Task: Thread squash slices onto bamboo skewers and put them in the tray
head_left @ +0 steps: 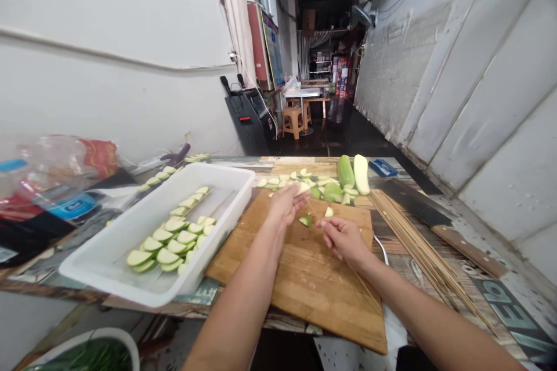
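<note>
Over the wooden cutting board, my left hand is closed on a pale zucchini slice. My right hand pinches a thin bamboo skewer, whose front end meets or nearly meets that slice; whether it has pierced it I cannot tell. A green-skinned piece and a paler piece lie on the board near my fingers. Behind them is a pile of cut slices. Left of the board, a white plastic tray holds several skewered rows of slices.
To the right lie a bundle of skewers, a large knife and a blue packet. Zucchini halves stand behind the board. A plastic bottle is at far left. A tub of greens sits below the table.
</note>
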`<state>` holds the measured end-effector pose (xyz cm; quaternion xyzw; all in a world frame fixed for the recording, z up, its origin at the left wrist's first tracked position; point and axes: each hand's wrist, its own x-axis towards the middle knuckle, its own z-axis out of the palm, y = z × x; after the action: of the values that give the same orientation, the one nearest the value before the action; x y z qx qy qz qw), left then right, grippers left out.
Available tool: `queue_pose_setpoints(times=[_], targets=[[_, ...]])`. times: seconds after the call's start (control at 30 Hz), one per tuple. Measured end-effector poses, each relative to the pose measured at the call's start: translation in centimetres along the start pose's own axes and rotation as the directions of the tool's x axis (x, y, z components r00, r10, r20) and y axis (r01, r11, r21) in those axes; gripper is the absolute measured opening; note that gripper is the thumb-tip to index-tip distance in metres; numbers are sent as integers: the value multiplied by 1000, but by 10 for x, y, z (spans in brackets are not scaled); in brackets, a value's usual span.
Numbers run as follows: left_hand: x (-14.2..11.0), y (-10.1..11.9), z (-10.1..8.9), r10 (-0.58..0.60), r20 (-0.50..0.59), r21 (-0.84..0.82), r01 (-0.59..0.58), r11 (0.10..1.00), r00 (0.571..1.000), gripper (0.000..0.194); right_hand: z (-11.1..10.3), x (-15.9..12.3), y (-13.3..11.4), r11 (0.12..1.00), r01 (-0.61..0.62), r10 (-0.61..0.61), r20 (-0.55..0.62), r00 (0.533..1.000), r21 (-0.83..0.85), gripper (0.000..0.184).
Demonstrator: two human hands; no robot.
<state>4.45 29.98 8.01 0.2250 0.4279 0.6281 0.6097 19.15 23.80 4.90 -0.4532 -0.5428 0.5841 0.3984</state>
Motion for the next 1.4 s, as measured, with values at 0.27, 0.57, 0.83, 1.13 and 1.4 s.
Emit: queue_pose_setpoints(times=[0.27,0.57,0.83,1.13,1.4], targets=[[-1,1,2,-30,24,-20,30,999,999,2,2,0,2,995,86,-88,-25,996,-52,26],[0,0,3,4,-39,-86,-8,996,999,1,8,-1,-7,979,118,-131,-66,989,-163,24],[0,-1,2,47,-24,-98,-49,994,999,2,12,-3,-12,963,145,-167,-83,982,-228,26],[0,-3,2,96,-23,-73,-98,993,995,5,8,1,-5,976,152,-159,-34,987,-158,28],[-4,1,5,64,-24,-98,-66,993,998,4,7,3,-3,984,161,-157,49,986,-79,28]])
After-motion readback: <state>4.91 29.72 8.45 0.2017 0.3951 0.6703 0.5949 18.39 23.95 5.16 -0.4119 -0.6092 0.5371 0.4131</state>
